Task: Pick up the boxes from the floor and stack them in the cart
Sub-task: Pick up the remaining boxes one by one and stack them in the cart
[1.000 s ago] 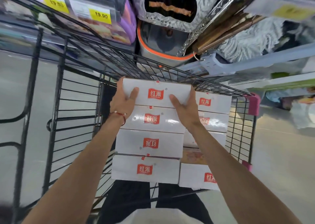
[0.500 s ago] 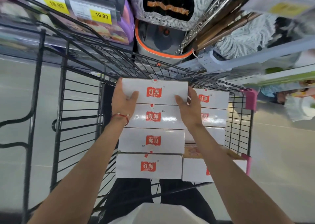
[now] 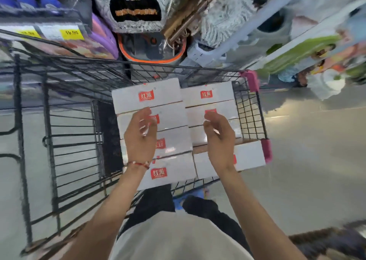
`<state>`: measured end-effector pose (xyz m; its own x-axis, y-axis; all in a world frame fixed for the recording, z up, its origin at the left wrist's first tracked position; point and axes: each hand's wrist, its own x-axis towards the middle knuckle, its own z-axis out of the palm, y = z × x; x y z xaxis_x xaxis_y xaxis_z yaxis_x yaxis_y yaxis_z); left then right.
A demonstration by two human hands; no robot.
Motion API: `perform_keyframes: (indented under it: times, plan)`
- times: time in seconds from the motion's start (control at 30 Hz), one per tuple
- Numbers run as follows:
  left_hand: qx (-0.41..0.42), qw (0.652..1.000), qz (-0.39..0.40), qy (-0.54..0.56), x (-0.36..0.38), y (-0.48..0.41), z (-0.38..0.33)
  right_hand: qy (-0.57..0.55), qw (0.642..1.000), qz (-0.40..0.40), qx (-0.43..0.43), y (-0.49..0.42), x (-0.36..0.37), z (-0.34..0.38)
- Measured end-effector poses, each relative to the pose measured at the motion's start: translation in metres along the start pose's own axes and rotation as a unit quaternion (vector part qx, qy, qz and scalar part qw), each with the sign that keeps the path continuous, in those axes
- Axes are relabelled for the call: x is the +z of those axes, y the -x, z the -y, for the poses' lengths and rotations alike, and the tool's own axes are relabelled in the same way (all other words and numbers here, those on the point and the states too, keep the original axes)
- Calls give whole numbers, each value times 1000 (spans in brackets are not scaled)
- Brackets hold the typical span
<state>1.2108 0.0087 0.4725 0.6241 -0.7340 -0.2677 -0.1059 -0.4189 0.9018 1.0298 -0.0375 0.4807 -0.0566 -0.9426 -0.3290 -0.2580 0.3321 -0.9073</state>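
Note:
Several white boxes with red labels stand in two stacks inside the black wire cart (image 3: 250,121). The left stack's far box (image 3: 146,95) is the one nearest the shelves; the right stack (image 3: 212,97) sits beside it. My left hand (image 3: 140,139), with a red string at the wrist, hovers over the left stack with loosely curled fingers and holds nothing. My right hand (image 3: 218,139) hovers over the right stack, fingers also loosely curled and holding nothing. No box on the floor is in view.
Store shelves with mops (image 3: 221,16), a grey-and-orange bucket (image 3: 150,49) and yellow price tags (image 3: 72,34) stand just beyond the cart. The cart's pink corner guards (image 3: 250,79) mark its right side. Grey floor (image 3: 307,160) spreads to the right; my legs stand behind the cart.
Both hands have let go of the far box on the left stack and drawn back toward me, fingers now loose. The view has swung to the left, shifting the cart rightward.

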Motion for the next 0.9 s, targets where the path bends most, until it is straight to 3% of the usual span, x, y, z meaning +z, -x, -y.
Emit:
perform_keyframes:
  times: [0.43,0.9]
  plan:
    - [68,978,197,-4,123,182,-52,-143,977,-153,28,119,-209,-61]
    - [125,892,433,-31,327,330,-105,-227,897,-372,68,161,-429,-122]
